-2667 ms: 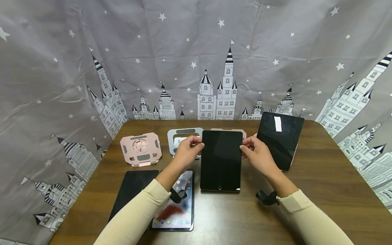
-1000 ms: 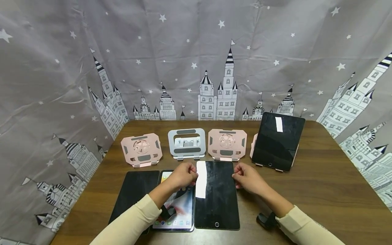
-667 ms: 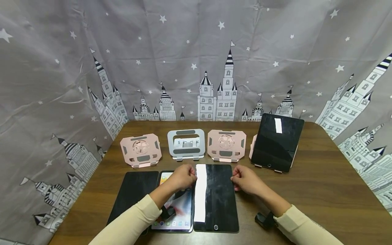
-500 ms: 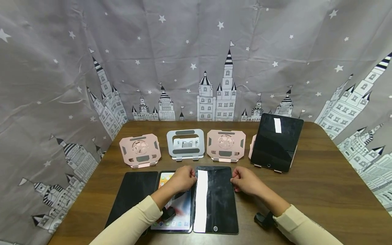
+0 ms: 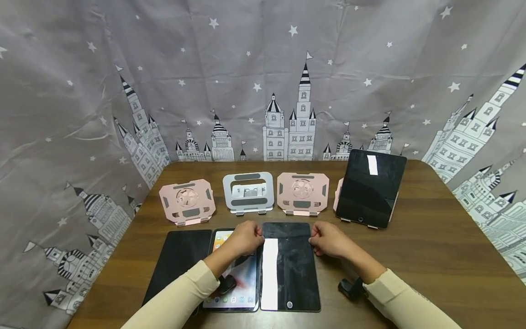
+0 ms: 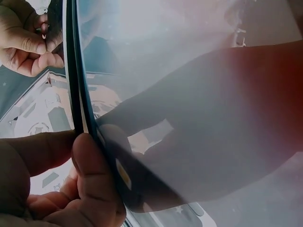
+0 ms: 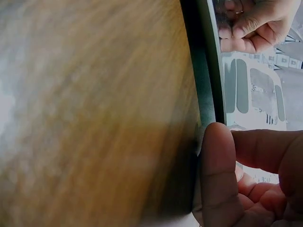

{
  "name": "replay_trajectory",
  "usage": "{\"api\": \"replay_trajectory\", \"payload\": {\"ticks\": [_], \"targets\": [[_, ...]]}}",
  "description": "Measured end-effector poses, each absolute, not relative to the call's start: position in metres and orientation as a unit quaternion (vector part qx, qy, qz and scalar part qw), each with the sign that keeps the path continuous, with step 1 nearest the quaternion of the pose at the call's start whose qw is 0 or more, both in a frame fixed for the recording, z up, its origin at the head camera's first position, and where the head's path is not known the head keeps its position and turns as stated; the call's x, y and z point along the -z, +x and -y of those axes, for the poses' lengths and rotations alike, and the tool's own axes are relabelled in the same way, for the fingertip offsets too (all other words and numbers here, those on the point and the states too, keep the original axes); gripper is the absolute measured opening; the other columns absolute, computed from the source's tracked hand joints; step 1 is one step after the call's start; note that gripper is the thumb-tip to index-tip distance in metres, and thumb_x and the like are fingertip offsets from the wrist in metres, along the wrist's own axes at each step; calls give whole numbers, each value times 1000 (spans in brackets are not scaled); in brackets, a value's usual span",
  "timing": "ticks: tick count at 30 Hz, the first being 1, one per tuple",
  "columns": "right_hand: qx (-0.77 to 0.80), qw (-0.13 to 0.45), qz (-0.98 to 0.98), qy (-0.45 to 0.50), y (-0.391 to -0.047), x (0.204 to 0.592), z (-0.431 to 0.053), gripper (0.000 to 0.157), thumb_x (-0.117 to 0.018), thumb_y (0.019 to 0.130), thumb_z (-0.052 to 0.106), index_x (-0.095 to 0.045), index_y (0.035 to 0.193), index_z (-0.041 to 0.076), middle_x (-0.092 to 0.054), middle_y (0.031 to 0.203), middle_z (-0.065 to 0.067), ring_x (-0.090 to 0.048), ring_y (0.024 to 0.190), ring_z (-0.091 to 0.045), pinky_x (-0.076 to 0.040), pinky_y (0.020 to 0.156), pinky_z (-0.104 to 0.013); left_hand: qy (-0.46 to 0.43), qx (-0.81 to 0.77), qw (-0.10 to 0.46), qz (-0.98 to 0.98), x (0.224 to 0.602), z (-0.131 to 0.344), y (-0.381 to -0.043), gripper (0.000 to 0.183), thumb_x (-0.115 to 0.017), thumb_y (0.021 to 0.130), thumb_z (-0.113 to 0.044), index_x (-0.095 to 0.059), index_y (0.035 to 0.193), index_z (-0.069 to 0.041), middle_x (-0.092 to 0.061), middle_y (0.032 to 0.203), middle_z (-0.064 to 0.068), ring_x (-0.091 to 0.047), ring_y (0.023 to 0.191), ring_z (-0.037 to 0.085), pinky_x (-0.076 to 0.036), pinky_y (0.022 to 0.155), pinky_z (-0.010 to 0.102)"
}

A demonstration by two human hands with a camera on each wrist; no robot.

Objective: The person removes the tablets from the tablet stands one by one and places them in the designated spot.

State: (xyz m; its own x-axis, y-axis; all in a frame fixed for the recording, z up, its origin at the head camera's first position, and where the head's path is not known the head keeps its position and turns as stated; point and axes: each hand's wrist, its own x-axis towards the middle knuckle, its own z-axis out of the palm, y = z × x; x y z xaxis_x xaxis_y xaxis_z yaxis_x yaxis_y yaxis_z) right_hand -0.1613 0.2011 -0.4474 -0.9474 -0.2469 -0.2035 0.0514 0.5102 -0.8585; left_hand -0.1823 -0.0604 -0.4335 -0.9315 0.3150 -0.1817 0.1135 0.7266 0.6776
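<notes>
A black tablet (image 5: 297,269) with a round home button lies in front of me, a white glare stripe down its left part. At its upper left edge, my left hand (image 5: 248,237) pinches the side between thumb and fingers. My right hand (image 5: 328,238) pinches the opposite edge at the same height. In the left wrist view, the left thumb (image 6: 92,161) presses at the tablet's thin side, close beside a lit tablet (image 6: 227,113). The right wrist view has the right thumb (image 7: 218,156) along the other edge. Both hands' undersides are hidden in the head view.
To the left lie the lit tablet and a dark one (image 5: 181,256), partly under my left arm. Behind stand a pink stand (image 5: 191,212), a pale blue stand (image 5: 250,203) and another pink stand (image 5: 302,204). At right, a black tablet (image 5: 371,192) leans on a pink stand.
Both hands have brought the black tablet down and toward me from in front of the stands, to beside the lit tablet. In the last half second the hands have barely moved.
</notes>
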Motion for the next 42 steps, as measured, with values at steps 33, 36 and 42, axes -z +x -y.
{"api": "replay_trajectory", "payload": {"ticks": [33,36,42], "targets": [[495,146,-855,-51,-160,444,-209,8,-62,93,1,-57,87,0,-57,71,-7,-60,57,-16,-55,53,-31,142,-359,188,-903,425,66,-184,20,-70,90,-16,-60,75,-7,-54,61,-1,-51,52,11,-39,45,24],[483,122,-866,-48,-159,439,-215,9,-62,95,6,-58,88,2,-58,72,-7,-61,60,-18,-54,54,-32,175,-335,175,-909,417,62,-187,27,-70,90,-22,-57,70,-10,-48,60,-4,-45,53,11,-36,49,26],[460,76,-883,-47,-158,423,-237,8,-62,97,9,-62,98,1,-59,73,-5,-59,65,-18,-52,57,-31,207,-333,174,-903,401,48,-194,23,-69,92,-24,-59,77,-9,-49,66,-2,-46,54,12,-37,49,26]]}}
